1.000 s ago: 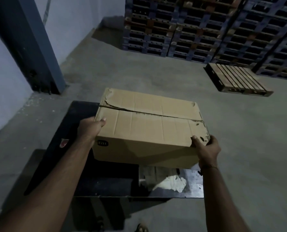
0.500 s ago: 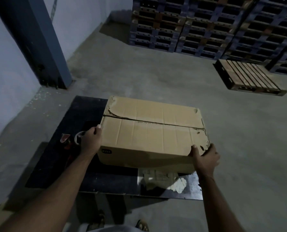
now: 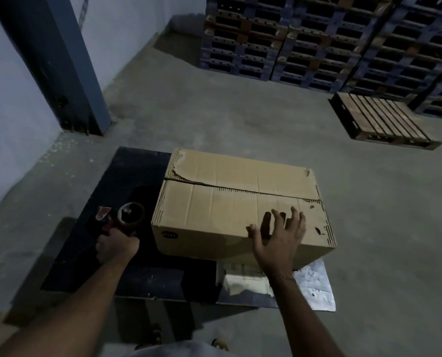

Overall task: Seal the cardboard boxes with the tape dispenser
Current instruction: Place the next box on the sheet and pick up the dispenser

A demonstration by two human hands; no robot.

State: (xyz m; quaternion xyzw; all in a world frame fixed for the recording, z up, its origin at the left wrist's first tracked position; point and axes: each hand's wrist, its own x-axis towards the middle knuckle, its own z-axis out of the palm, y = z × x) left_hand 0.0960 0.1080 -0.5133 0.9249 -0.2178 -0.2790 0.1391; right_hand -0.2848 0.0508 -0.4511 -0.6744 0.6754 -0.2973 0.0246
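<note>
Cardboard box [image 3: 240, 204] sits on the dark table [image 3: 137, 173], seam untaped. Left hand [image 3: 116, 244] grips the tape dispenser [image 3: 123, 217] just beside it; right hand [image 3: 279, 235] rests spread on the top.

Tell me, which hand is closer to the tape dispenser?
Left. The left hand grips the tape dispenser beside the cardboard box; the right hand is spread over the box's near edge.
</note>
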